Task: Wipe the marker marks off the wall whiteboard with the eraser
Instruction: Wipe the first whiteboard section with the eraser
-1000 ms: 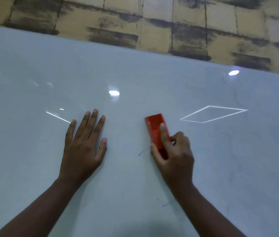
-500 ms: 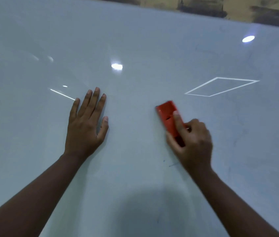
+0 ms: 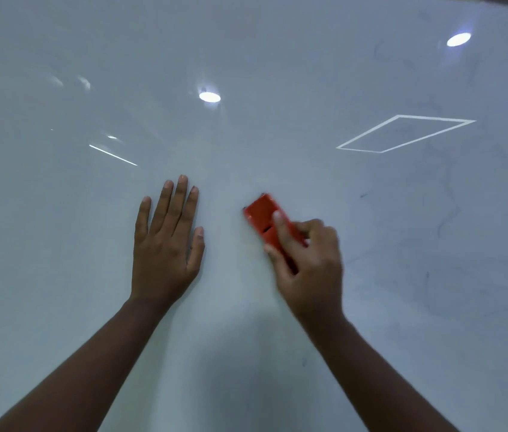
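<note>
Red eraser (image 3: 261,218), pressed flat near the whiteboard's (image 3: 277,57) centre, long axis running up-left from the right hand (image 3: 307,260), which clasps its lower end. Faint marker marks (image 3: 442,226) lie rightward (toward the right edge), nearer this hand. Left hand (image 3: 165,244) rests splayed, gripping nothing.

Whiteboard (image 3: 277,57): bare surface all around; sole obstacle, left hand (image 3: 165,244) flat just beside eraser (image 3: 262,216).
</note>
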